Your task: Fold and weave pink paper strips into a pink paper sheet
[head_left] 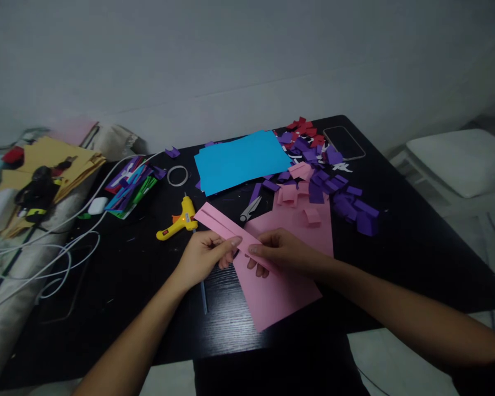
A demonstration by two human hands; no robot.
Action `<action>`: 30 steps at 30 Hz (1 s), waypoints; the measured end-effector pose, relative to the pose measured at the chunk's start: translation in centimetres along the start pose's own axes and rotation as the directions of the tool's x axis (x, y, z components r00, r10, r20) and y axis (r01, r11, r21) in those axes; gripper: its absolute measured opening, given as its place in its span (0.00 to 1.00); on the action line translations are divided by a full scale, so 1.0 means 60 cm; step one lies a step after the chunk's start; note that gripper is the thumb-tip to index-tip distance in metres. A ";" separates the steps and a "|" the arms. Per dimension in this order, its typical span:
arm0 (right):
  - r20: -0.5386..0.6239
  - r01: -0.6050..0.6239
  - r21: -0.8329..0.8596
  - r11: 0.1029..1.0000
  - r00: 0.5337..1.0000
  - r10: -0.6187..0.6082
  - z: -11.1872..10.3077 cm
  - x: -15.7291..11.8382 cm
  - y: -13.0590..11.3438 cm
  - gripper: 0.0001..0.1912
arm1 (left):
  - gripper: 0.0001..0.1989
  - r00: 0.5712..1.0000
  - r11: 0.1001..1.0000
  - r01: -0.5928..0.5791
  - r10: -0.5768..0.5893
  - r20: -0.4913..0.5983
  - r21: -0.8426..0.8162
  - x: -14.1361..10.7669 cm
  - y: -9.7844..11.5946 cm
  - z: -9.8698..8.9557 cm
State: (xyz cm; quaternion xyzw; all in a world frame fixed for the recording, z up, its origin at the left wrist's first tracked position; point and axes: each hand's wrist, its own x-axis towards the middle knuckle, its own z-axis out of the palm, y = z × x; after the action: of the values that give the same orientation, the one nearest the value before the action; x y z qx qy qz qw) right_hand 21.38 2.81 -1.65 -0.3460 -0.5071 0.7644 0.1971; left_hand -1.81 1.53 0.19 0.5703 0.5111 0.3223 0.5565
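Paper strip (218, 221), pink, creased lengthwise, was clamped in left hand (206, 254) and right hand (279, 247), 1 beside the other, pink sheet (272, 302) lay beneath the grip, yellow glue gun (185, 216) sat left of it.

Long pink paper strip (226, 221) with a lengthwise fold, aslant above the black table (126, 291), far end leftward

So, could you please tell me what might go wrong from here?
The glue gun lies close to the left hand; if it is hot, a slip toward its nozzle could burn. The pink strip, held by both hands, might crease or tear if pulled hard. The loose purple pieces beyond the right hand could scatter if an arm sweeps them.
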 end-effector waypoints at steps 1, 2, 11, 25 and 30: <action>-0.014 0.012 0.000 1.000 1.000 -0.012 -0.001 0.001 0.000 0.25 | 0.22 1.000 1.000 0.001 -0.001 -0.004 -0.007 0.001 0.001 -0.003; -0.031 0.027 0.005 1.000 0.999 -0.027 -0.002 0.001 -0.001 0.24 | 0.22 1.000 1.000 -0.002 0.002 -0.018 -0.016 0.003 0.001 -0.006; -0.279 0.111 0.080 0.991 0.957 -0.085 -0.003 0.006 -0.009 0.21 | 0.26 0.967 0.988 -0.120 0.138 -0.213 0.096 0.004 0.008 -0.017; -0.169 0.096 -0.020 0.995 0.981 -0.099 0.015 0.002 -0.004 0.23 | 0.18 0.995 0.995 -0.095 0.094 -0.036 -0.016 0.003 -0.013 0.022; -0.123 0.078 -0.055 0.995 0.989 -0.085 0.016 0.002 -0.006 0.24 | 0.21 0.995 0.998 -0.041 0.037 -0.094 -0.037 0.003 -0.012 0.024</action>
State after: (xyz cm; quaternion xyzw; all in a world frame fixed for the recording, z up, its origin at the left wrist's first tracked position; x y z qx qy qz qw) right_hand 20.57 2.40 -1.11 -0.3771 -0.5265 0.7195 0.2508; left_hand -0.58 1.18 -0.77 0.5537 0.5190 0.3693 0.5364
